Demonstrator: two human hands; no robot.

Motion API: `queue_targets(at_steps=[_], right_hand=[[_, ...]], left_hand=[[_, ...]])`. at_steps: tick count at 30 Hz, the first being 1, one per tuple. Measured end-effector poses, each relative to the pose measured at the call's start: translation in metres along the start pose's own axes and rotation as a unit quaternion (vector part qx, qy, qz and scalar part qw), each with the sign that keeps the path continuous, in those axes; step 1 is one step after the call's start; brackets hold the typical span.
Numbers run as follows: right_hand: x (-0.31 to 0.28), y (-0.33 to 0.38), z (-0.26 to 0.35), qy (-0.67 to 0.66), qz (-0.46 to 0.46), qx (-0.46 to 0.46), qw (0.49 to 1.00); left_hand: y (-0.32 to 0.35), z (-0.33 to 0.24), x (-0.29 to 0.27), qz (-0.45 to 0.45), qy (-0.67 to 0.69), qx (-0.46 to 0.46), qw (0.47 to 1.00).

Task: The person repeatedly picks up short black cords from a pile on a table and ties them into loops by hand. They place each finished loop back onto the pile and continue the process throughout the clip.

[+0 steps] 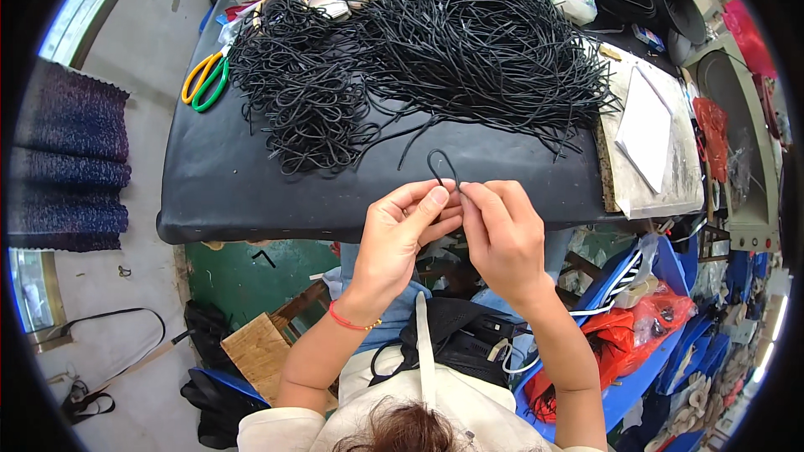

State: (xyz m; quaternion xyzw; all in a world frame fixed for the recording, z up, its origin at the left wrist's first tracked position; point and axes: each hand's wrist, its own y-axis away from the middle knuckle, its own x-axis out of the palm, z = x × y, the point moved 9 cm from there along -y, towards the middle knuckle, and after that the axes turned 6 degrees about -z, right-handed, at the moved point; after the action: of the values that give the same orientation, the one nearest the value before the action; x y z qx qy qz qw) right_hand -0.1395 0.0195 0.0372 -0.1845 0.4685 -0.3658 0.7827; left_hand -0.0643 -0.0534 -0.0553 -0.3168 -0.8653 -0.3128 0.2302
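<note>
The left hand [402, 230] and the right hand [501, 230] meet just above the near edge of the black table [218, 192], fingertips pinched together on a short black cord [441, 167] that stands up between them as a small closed loop; both hands are narrowed around its two ends, thumbs pressed to forefingers. Judging by the shape, this piece is bent and its ends are being brought together, so the loop looks half made rather than finished. Beyond the hands, two masses of the same cord lie on the table: a curled, tangled heap [301, 92] on the left, which may be pieces already looped, and a larger spread of straighter lengths [494, 42] on the right, apparently not yet worked. If so, a good share is left. Scissors with yellow and green handles [205, 79] lie at the table's left edge.
</note>
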Motion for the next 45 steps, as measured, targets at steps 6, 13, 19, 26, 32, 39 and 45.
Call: queue_targets(at_steps=[6, 13, 19, 26, 32, 39, 45], right_hand=[[0.005, 0.004, 0.001, -0.065, 0.005, -0.004, 0.998], [0.004, 0.006, -0.013, -0.115, 0.101, 0.074, 0.985], [-0.012, -0.001, -0.004, -0.020, 0.052, -0.002, 0.998], [-0.004, 0.003, -0.001, -0.055, 0.062, -0.033, 0.996], [-0.016, 0.001, -0.005, -0.030, 0.059, -0.006, 0.998], [-0.027, -0.027, 0.008, 0.014, 0.106, -0.104, 0.989], [-0.007, 0.004, -0.028, -0.167, 0.127, 0.157, 0.965]], left_hand=[[-0.002, 0.008, -0.006, -0.018, 0.037, -0.042, 0.998], [-0.002, 0.004, -0.007, -0.011, 0.136, -0.038, 0.990], [-0.002, 0.008, -0.007, 0.010, 0.005, -0.088, 0.996], [0.001, 0.006, 0.001, 0.065, -0.115, -0.085, 0.988], [0.004, 0.005, 0.008, 0.070, -0.140, -0.088, 0.984], [0.014, -0.014, 0.033, 0.155, -0.465, 0.155, 0.858], [0.014, -0.013, 0.026, 0.124, -0.146, 0.004, 0.981]])
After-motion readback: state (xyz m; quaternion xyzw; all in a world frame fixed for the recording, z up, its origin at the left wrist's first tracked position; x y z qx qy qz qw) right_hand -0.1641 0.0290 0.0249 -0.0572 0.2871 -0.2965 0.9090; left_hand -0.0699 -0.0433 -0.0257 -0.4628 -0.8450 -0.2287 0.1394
